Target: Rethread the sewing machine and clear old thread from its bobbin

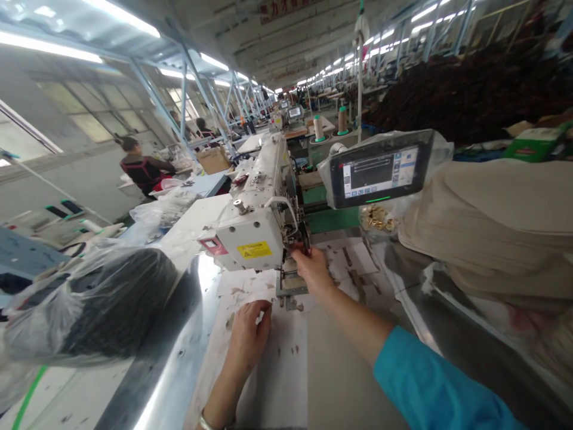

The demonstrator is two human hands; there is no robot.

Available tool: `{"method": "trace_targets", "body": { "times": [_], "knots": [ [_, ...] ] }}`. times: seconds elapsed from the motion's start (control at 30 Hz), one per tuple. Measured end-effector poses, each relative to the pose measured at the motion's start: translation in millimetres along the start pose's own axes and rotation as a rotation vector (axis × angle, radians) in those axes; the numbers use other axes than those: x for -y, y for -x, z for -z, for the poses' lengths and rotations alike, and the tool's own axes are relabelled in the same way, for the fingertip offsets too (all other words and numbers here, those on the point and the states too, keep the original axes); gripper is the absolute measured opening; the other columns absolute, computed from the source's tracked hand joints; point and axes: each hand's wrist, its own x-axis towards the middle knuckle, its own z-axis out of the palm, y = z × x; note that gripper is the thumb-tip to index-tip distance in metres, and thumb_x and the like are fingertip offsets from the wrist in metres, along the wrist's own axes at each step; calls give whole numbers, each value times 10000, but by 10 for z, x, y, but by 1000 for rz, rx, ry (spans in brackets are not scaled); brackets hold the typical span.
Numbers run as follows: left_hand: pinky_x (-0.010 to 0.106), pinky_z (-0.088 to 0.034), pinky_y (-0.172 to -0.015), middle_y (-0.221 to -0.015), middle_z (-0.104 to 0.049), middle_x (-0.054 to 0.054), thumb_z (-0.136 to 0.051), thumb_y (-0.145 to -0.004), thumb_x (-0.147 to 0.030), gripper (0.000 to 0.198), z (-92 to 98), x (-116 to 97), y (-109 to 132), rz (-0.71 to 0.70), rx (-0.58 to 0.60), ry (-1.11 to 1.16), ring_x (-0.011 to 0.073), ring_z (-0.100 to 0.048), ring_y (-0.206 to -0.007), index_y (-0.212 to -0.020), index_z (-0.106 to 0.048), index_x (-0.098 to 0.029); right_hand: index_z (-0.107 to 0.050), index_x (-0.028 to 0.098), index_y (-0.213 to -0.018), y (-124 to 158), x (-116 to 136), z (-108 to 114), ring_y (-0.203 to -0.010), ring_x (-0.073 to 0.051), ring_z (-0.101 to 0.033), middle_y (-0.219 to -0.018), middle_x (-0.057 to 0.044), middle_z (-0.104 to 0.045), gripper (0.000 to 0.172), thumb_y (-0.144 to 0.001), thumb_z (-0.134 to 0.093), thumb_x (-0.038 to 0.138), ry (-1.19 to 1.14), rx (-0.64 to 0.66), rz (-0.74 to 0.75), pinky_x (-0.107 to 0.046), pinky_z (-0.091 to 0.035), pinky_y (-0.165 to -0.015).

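A white industrial sewing machine (255, 215) with a yellow caution label stands at the centre. My right hand (311, 269) reaches up to its needle area, fingers bent together at the head; what they grip is too small to make out. Below the head lies a metal clamp frame (293, 283) with beige fabric in it. My left hand (251, 331) rests on the white work surface (286, 334), left of and nearer than the frame, its fingers curled with thumb and fingertips close together. Whether anything is between them is hidden. Beige fabric (344, 370) lies under my right forearm.
A plastic-wrapped touch screen (380, 173) stands right of the machine, above a bag of gold-coloured parts (378, 218). Stacked beige fabric pieces (492, 221) fill the right side. At left sits a plastic bag of dark material (111, 304). A person (141, 167) sits further back.
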Motion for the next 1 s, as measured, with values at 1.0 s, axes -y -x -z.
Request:
{"method": "trace_targets", "body": {
  "times": [1.0],
  "knots": [
    [366, -526, -733, -840, -719, 52, -499, -931, -267, 170, -2, -141, 142, -84, 42, 33, 226, -672, -792, -942, -650, -191, -681, 148, -1040, 698, 496, 2141, -553, -170, -574, -672, -21, -619, 357, -859, -537, 421, 905, 606, -157, -288, -448, -534]
  ]
}}
